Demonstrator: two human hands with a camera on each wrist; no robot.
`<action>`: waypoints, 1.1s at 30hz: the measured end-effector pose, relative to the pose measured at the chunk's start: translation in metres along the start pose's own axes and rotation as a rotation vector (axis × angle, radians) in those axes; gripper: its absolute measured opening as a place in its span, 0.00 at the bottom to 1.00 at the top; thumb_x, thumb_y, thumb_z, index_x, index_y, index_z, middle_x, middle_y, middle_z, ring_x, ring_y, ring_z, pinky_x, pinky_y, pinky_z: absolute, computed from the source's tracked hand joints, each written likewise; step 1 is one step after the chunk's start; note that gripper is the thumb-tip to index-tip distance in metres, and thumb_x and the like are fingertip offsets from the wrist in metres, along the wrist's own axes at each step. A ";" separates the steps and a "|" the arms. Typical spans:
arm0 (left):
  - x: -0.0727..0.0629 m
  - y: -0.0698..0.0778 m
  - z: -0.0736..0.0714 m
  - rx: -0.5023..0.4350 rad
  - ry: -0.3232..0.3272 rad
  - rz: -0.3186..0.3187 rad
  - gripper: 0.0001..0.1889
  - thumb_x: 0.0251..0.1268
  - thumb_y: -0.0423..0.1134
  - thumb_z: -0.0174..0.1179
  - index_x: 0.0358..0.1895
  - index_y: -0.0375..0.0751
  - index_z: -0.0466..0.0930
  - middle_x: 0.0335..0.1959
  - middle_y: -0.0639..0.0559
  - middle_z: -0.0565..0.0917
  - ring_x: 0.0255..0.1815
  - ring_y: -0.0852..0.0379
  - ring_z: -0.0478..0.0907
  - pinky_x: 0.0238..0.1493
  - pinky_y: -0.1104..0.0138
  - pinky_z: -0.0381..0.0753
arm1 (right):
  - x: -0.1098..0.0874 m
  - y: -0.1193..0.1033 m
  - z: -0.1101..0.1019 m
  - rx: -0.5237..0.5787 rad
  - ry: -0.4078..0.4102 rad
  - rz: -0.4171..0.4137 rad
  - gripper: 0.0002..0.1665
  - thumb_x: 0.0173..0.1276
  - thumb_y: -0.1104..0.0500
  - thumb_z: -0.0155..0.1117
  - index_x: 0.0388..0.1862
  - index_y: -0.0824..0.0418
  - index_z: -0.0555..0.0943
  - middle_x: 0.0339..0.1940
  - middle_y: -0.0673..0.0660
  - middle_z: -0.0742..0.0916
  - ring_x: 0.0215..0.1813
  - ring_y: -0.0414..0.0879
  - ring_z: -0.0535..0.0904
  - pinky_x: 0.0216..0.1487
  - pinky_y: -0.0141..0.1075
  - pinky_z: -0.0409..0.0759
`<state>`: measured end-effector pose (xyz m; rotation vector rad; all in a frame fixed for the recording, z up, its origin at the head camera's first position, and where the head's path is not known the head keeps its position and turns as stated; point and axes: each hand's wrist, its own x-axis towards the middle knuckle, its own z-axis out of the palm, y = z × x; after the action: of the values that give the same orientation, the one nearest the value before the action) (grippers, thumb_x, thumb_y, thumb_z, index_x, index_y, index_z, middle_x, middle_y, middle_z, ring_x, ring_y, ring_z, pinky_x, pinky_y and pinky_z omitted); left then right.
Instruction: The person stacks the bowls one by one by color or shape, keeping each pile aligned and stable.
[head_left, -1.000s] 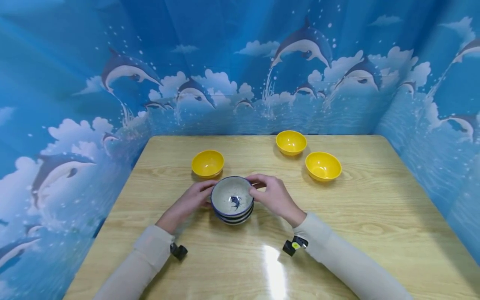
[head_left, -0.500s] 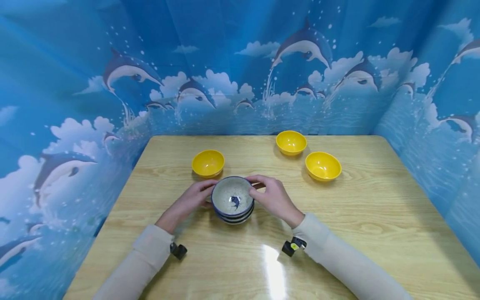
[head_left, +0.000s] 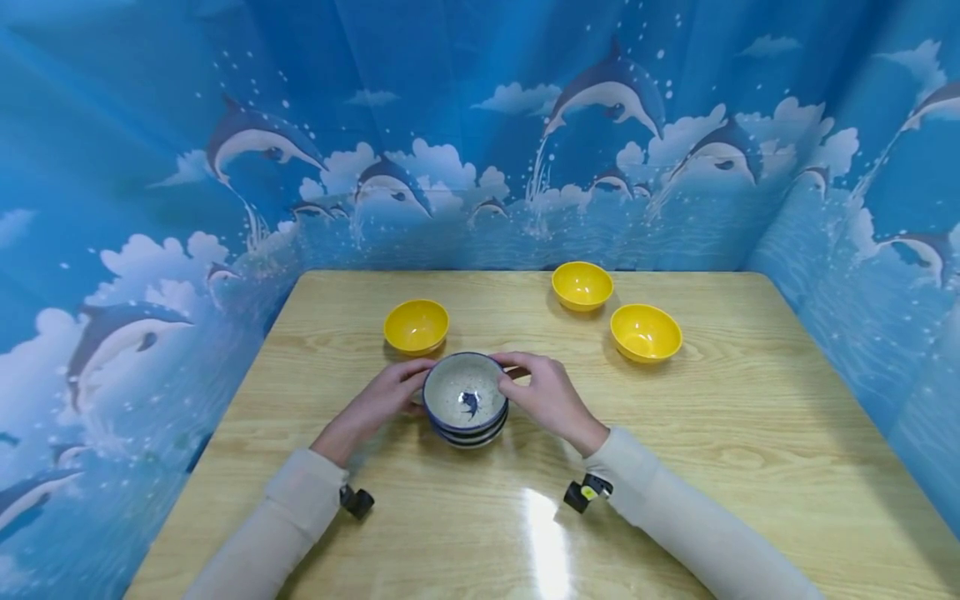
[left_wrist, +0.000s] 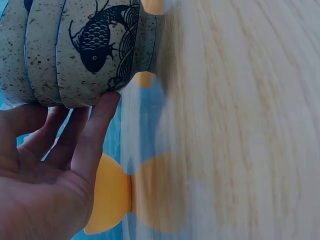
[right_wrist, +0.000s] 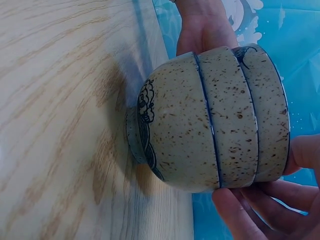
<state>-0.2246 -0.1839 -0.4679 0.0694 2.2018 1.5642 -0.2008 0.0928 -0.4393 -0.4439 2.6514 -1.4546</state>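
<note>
Three nested speckled grey ceramic bowls (head_left: 465,396) with blue rims form a stack near the middle of the table. A dark blue fish decorates the top bowl's inside, and another fish (left_wrist: 96,40) shows on the outside in the left wrist view. The left hand (head_left: 386,400) holds the stack's left side, its fingertips spread over the bowls' walls. On the opposite side the right hand (head_left: 547,396) grips the stack, thumb at the top rim and fingers along the outer wall (right_wrist: 240,160). In the right wrist view the bottom bowl's foot (right_wrist: 134,135) appears to rest on the table.
A yellow bowl (head_left: 416,327) stands just behind the left hand. Two more yellow bowls, one farther back (head_left: 582,286) and one nearer (head_left: 647,333), stand at the back right of the wooden table (head_left: 712,450). A blue dolphin-print curtain (head_left: 480,125) encloses the table behind and at both sides.
</note>
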 end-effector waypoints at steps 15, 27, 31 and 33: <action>-0.003 -0.001 -0.001 -0.050 -0.007 -0.021 0.34 0.88 0.60 0.49 0.80 0.37 0.72 0.83 0.37 0.70 0.80 0.40 0.70 0.65 0.52 0.89 | -0.003 0.007 0.007 -0.005 0.045 -0.054 0.24 0.79 0.60 0.64 0.71 0.59 0.84 0.67 0.58 0.89 0.61 0.53 0.88 0.57 0.44 0.92; -0.005 0.001 -0.001 -0.025 0.028 0.047 0.31 0.87 0.61 0.52 0.79 0.46 0.76 0.81 0.47 0.75 0.80 0.42 0.72 0.72 0.48 0.85 | -0.005 0.010 0.013 -0.035 0.092 -0.087 0.23 0.80 0.60 0.64 0.70 0.60 0.84 0.64 0.58 0.90 0.59 0.51 0.88 0.55 0.42 0.93; -0.007 0.002 -0.001 -0.003 0.045 0.074 0.28 0.87 0.60 0.53 0.78 0.49 0.78 0.80 0.50 0.77 0.78 0.43 0.75 0.69 0.49 0.87 | -0.004 0.013 0.012 0.029 0.068 -0.068 0.22 0.82 0.58 0.63 0.71 0.58 0.84 0.65 0.57 0.90 0.62 0.51 0.87 0.61 0.46 0.91; -0.007 0.003 -0.001 -0.005 0.052 0.077 0.28 0.88 0.59 0.52 0.77 0.49 0.78 0.80 0.49 0.78 0.77 0.43 0.76 0.68 0.50 0.87 | -0.005 0.014 0.011 0.066 0.052 -0.052 0.22 0.83 0.57 0.62 0.72 0.57 0.83 0.66 0.57 0.90 0.64 0.52 0.86 0.64 0.47 0.90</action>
<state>-0.2188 -0.1857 -0.4629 0.1153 2.2597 1.6297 -0.1969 0.0927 -0.4575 -0.4794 2.6410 -1.5846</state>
